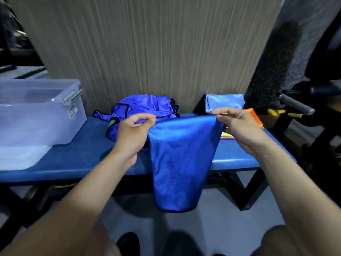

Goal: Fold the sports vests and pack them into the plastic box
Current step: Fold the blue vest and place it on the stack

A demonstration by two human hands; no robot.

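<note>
Blue padded bench [88, 145] before wood-grain panel [147, 43]. Left hand [132, 132] and right hand [238, 126] pinch top corners of blue vest [179, 159]; upper edge taut between them, smooth shiny cloth hanging over bench front, tapering to rounded hem. Crumpled vests [145, 108] heaped behind, black-trimmed. Clear plastic box [36, 115] at left, open, grey latch, well apart from held vest.

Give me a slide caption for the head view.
Both hands pinch a blue vest above the bench.
</note>
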